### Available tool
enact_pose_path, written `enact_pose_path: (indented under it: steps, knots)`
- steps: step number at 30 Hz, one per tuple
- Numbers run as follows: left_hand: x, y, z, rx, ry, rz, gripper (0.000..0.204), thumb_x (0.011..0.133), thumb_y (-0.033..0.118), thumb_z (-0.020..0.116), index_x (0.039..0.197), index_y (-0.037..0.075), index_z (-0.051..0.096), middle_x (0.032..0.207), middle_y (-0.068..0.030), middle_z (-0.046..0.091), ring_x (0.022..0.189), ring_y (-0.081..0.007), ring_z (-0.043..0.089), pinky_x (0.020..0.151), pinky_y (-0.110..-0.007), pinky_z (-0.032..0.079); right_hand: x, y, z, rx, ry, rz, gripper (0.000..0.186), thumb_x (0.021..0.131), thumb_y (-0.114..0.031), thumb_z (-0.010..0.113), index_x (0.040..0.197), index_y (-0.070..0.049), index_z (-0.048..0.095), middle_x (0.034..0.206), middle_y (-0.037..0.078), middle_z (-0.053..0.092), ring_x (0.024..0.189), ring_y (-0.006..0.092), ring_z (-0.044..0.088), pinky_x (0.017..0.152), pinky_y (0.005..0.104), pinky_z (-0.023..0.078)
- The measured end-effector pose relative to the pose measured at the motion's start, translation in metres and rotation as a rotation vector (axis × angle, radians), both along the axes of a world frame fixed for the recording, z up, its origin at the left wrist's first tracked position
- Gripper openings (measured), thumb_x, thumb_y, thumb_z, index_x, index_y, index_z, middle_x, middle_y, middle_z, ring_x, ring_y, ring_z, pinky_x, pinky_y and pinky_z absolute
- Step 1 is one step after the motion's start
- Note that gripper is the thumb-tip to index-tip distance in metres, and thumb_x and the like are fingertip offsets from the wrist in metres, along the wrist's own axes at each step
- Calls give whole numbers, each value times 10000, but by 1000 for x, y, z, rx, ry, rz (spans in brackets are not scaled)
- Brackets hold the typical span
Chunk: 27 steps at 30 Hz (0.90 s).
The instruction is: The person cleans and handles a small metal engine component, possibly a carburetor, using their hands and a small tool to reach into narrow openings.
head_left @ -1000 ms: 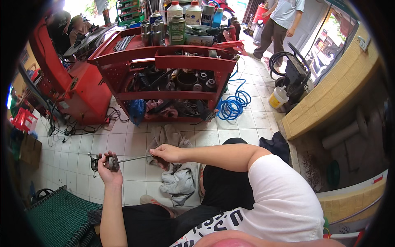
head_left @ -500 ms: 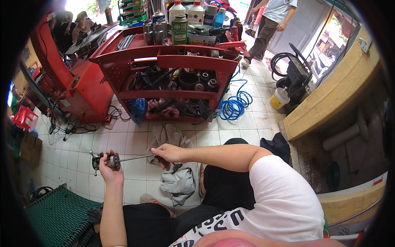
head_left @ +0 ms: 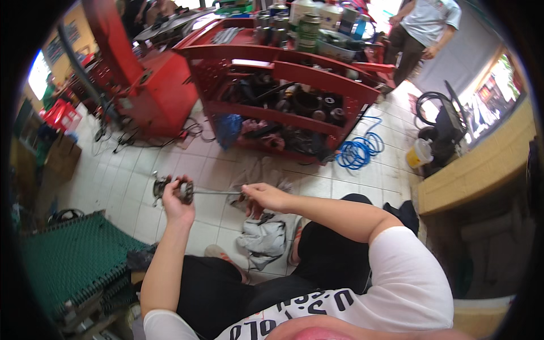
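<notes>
My left hand (head_left: 179, 209) is closed around a dark, round metal part (head_left: 186, 192) with short prongs at its left side. A thin, straight metal rod (head_left: 218, 192) runs from that part toward the right. At the rod's other end, my right hand (head_left: 268, 198) pinches it between thumb and fingers. Both hands are held out in front of my knees, above the tiled floor. A pale grey rag (head_left: 263, 242) lies on the floor below my right hand. Exactly where the rod meets the metal part is too small to make out.
A red tool cart (head_left: 272, 116) with cans, bottles and loose parts stands ahead, beside a red machine (head_left: 158, 96). A coiled blue hose (head_left: 354, 154) lies to its right. A green woven seat (head_left: 73, 260) is at my left. Another person (head_left: 422, 34) stands at far right.
My view has swung, so the cart and floor appear farther right in the picture. Both hands keep their hold on the metal part and the rod, which stay joined in a line.
</notes>
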<state>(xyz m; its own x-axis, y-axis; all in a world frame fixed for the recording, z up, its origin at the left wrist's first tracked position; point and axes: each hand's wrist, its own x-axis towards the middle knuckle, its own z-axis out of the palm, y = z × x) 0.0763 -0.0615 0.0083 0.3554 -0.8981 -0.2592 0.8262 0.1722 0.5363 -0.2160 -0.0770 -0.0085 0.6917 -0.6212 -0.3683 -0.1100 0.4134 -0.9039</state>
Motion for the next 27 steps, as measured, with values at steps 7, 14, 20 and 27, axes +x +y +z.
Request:
enact_pose_path:
  steps: [7,14,20,27]
  knots:
    - [1,5,8,34,-58,-33,473,835,-86,448,1276,84,432,1192,-142,580,1163,-300,606,1044,-463,514,3,2,8,-107,-41,19,373,1077,-361,503,939,-31,608,789,86,697,627,144,657,558,287,526]
    - [6,4,8,124,-139,-150,485,825,-90,419,1279,77,441,1234,-108,583,1200,-250,590,1040,-411,510,0,-1,1,-119,-21,41,386,1081,-364,490,919,-31,600,736,88,686,611,159,660,566,290,539]
    - [5,3,10,67,-111,-181,521,800,-116,419,1277,92,442,1226,-101,575,1185,-244,580,1039,-394,498,-4,-1,5,-103,-88,55,499,1095,-440,414,906,-20,606,717,103,687,587,172,656,564,298,536]
    - [6,3,7,30,-106,-172,507,802,-119,410,1259,91,470,1209,-94,569,1172,-244,581,1055,-408,492,-2,1,11,-62,-41,62,584,1094,-491,365,892,-6,619,702,99,670,559,187,646,571,304,538]
